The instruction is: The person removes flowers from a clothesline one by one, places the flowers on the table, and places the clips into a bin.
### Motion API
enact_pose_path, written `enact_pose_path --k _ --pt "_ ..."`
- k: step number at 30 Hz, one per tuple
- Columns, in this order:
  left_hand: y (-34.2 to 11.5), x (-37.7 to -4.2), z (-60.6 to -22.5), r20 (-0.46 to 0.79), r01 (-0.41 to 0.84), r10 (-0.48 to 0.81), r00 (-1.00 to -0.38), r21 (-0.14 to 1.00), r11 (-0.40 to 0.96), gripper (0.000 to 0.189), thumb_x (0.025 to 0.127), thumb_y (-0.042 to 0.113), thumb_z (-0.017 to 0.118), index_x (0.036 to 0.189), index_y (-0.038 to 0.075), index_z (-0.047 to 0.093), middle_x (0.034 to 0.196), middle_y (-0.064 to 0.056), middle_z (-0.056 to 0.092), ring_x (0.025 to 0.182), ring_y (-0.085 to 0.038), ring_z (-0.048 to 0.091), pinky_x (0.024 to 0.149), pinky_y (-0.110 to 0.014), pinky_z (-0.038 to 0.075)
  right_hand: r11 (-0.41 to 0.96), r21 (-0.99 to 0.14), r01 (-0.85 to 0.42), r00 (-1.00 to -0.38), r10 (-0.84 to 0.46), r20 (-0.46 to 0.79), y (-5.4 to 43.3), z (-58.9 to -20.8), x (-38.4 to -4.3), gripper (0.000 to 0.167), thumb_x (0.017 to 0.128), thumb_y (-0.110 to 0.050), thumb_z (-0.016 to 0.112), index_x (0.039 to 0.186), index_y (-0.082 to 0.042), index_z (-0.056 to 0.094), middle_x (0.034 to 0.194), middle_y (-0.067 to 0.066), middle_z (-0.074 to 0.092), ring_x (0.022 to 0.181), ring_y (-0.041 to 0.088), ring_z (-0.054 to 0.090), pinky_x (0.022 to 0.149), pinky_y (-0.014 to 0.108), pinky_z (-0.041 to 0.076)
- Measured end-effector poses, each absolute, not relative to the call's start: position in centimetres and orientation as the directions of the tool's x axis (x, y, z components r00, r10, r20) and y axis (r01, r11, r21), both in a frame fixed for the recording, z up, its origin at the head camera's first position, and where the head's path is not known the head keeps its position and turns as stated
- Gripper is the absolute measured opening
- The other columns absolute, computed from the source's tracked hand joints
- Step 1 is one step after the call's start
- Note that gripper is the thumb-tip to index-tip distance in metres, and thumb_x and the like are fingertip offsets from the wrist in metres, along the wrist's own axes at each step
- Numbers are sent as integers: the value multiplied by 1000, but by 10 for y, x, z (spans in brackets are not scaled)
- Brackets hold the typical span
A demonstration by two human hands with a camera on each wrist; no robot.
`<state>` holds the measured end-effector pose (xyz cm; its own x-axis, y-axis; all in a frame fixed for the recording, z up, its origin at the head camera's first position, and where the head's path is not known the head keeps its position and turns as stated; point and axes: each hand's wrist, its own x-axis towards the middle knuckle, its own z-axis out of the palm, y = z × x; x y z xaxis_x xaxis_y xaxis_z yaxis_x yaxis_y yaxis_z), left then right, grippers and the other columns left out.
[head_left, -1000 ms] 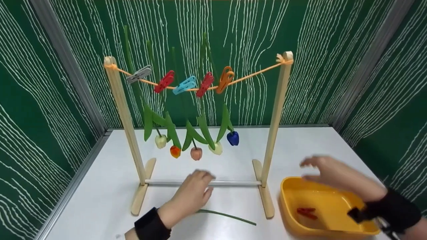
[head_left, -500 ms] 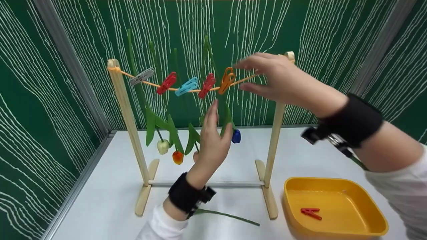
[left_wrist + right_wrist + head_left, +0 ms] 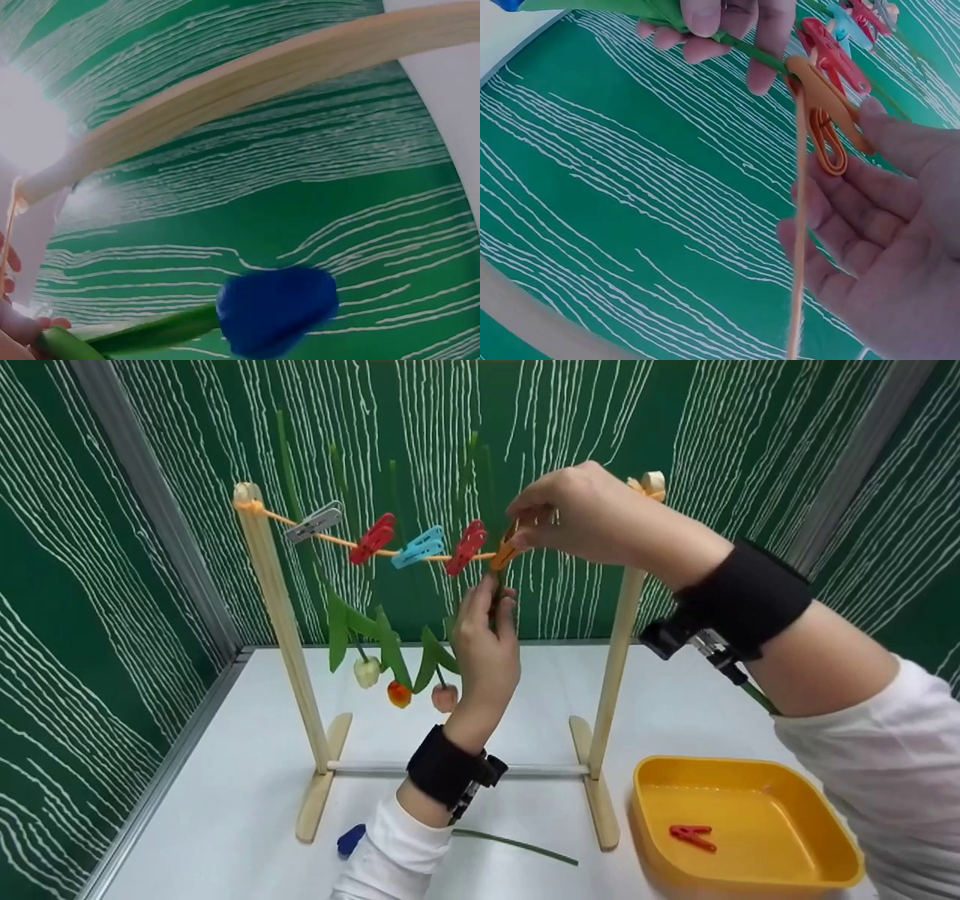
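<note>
A wooden rack carries an orange string with grey, red, blue, red and orange clips. My right hand pinches the orange clip on the string. Just below it my left hand grips a green tulip stem. The stem's blue flower hangs under that hand and is hidden behind it in the head view. White, orange and pink tulips hang head down from the other clips.
A yellow tray at the front right holds a red clip. A loose green stem lies on the white table in front of the rack, with a blue object beside my left sleeve. Green patterned walls enclose the table.
Both hands rose from the table and the tray to the string. The right hand closed on the orange clip, and the left hand took the stem below it.
</note>
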<state>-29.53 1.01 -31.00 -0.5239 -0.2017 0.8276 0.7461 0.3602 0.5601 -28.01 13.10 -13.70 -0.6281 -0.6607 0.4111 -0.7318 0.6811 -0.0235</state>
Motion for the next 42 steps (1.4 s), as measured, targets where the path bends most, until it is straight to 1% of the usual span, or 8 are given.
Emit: enact_pose_path --k 11,16,20,25,30,32,36,42 --pt "12 -292 -308 820 747 -191 -540 572 339 31 95 5 53 125 -2 55 100 -10 60 94 -15 60 82 -19 50 682 -60 -729 -611 -610 504 136 -142 -281 20 87 -14 65 102 -1 71 97 12 71 85 21 68 74 31 55" --pt "11 -282 -309 795 744 -135 -592 603 289 33 96 2 50 128 -3 52 100 -11 59 92 -15 61 82 -18 51 712 -88 -697 -623 -541 564 141 -134 -275 20 89 -17 64 103 -5 72 98 8 71 84 15 67 72 25 54" --pt "7 -268 -317 780 744 -58 -623 614 263 33 96 0 49 128 -5 51 97 -12 59 88 -16 62 80 -19 51 723 -100 -684 -598 -476 645 152 -125 -273 23 90 -21 62 106 -7 71 100 6 71 85 10 63 74 15 49" --pt "-2 -245 -333 782 764 83 -618 573 296 33 94 -3 50 126 -6 53 94 -11 59 82 -14 61 73 -17 52 718 -149 -679 -560 -376 738 176 -120 -269 27 89 -25 63 109 -9 70 102 2 70 84 1 60 77 10 46" --pt "-17 -221 -356 750 779 247 -613 524 344 33 92 -7 50 124 -3 57 91 -9 60 80 -14 60 70 -16 50 654 -115 -748 -466 -394 792 200 -135 -239 23 87 -10 66 107 -1 67 102 6 69 87 1 60 80 11 47" --pt "-25 -212 -366 718 781 324 -616 504 369 33 91 -8 51 123 -1 59 90 -8 61 81 -15 61 72 -15 50 634 -111 -765 -455 -410 790 212 -149 -225 23 84 -2 67 106 3 65 102 9 68 87 3 60 81 11 47" --pt "-43 -200 -385 603 761 471 -644 436 481 30 90 -6 55 117 3 65 88 -4 64 84 -13 62 75 -16 50 692 -111 -713 -504 -397 767 243 -191 -215 33 79 3 70 112 0 65 97 6 65 85 0 52 79 5 42" --pt "-68 -194 -412 272 634 579 -769 447 631 27 90 -3 56 110 8 69 89 -1 64 87 -9 60 72 -19 50 734 -173 -657 -627 -405 665 293 -274 -220 36 77 3 72 111 -8 68 90 -3 61 76 -2 48 66 5 41"
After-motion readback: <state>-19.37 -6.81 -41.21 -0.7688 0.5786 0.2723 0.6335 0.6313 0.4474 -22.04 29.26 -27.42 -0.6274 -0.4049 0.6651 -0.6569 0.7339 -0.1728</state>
